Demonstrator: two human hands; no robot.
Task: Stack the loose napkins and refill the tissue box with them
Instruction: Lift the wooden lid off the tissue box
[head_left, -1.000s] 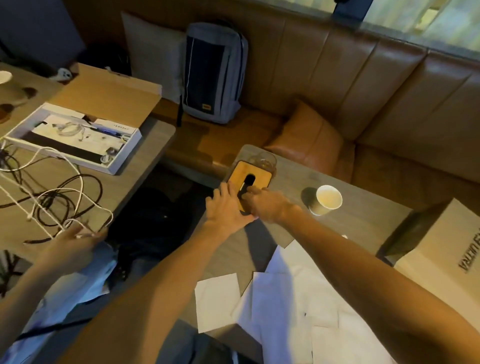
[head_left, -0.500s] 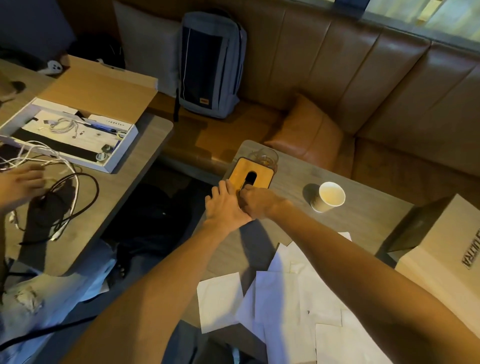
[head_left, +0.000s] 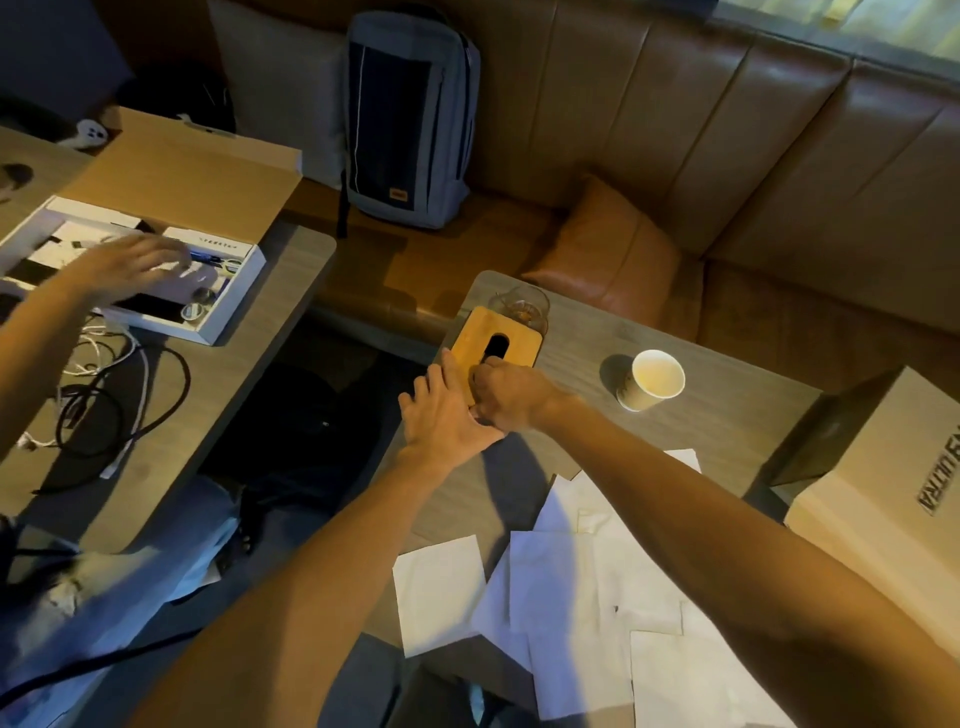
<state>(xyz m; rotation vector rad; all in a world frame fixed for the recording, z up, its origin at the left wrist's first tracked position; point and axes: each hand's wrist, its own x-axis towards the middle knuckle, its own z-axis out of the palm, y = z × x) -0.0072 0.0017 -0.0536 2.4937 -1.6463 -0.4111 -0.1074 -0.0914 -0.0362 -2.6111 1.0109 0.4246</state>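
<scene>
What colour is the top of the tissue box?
The lid is light yellowish-brown, like wood, with a dark slot in the middle. The head view shows it.

Left hand (head_left: 447, 415), right hand (head_left: 511, 395): bare, forearms sleeveless.

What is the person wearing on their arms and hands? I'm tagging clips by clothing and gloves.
Nothing shows on them. Both forearms are bare up to the bottom edge of the picture, with no sleeve in view. The left hand and right hand wear no gloves, and no watch, band or ring can be seen on the wrists or on the fingers that show. Some of the fingers are hidden.
</scene>
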